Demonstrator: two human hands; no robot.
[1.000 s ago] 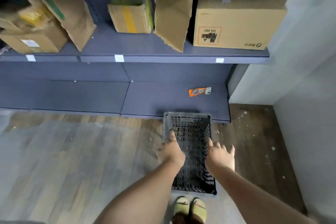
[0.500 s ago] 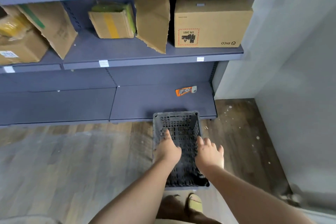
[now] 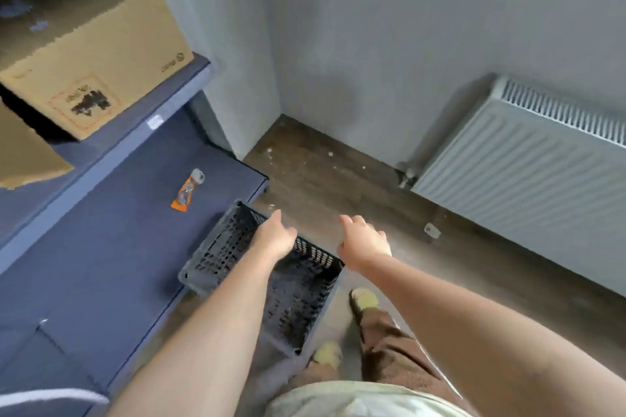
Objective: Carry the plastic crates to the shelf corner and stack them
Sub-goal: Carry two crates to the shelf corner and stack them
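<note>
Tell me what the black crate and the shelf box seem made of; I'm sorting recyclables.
The crate looks like moulded black plastic with a matte finish: its walls and floor are a grid of punched holes. The box on the shelf looks like plain brown corrugated cardboard, unglossed, with printed marks on its face. Blur leaves finer surface detail open.

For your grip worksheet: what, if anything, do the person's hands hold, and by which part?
The left hand grips the dark plastic crate by its long side rim. The right hand is open, holding nothing.
</note>
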